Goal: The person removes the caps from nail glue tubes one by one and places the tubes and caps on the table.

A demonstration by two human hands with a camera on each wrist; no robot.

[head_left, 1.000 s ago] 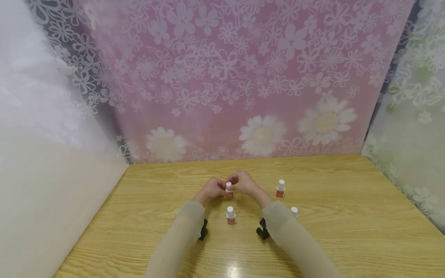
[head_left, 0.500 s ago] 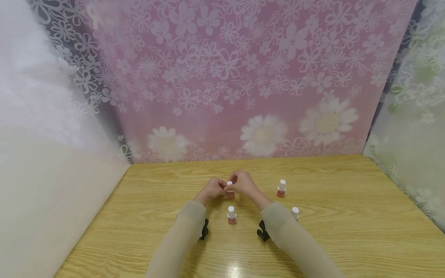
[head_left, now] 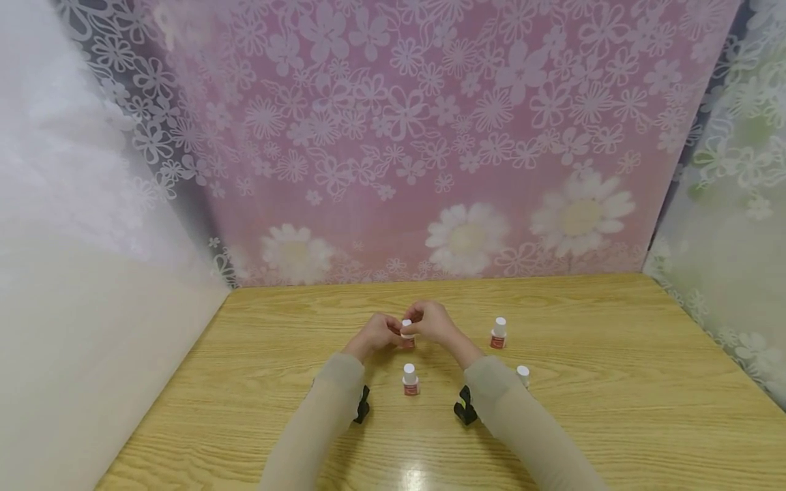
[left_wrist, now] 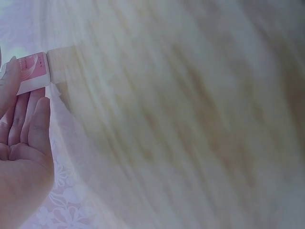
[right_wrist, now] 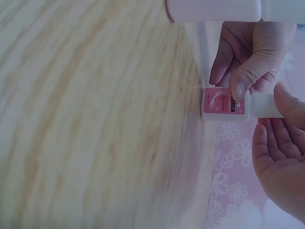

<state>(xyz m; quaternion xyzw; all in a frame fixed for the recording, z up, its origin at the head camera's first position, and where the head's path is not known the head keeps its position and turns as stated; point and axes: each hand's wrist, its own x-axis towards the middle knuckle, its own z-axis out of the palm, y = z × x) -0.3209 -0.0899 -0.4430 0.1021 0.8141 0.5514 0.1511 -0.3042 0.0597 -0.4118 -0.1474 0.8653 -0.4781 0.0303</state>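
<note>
Near the back middle of the table, a small white glue bottle (head_left: 408, 342) with a red-pink label is upright between the two hands. The left hand (head_left: 376, 333) grips its body, with the thumb across the label, as the right wrist view shows. My right hand (head_left: 432, 323) pinches the white cap (right_wrist: 266, 106) between thumb and fingers. In the left wrist view the bottle's label (left_wrist: 32, 67) and base edge show beside the left hand (left_wrist: 26, 143). The bottle's base appears to be at the table surface.
Three similar bottles stand on the wooden table (head_left: 258, 409): one bottle (head_left: 411, 380) in front of the hands, another (head_left: 499, 333) to the right, and a third (head_left: 523, 376) partly behind the right sleeve. A pink floral backdrop (head_left: 368, 170) rises behind.
The right fingers shift slightly about the cap. Both hands stay on the same bottle, and the other bottles keep their places.
</note>
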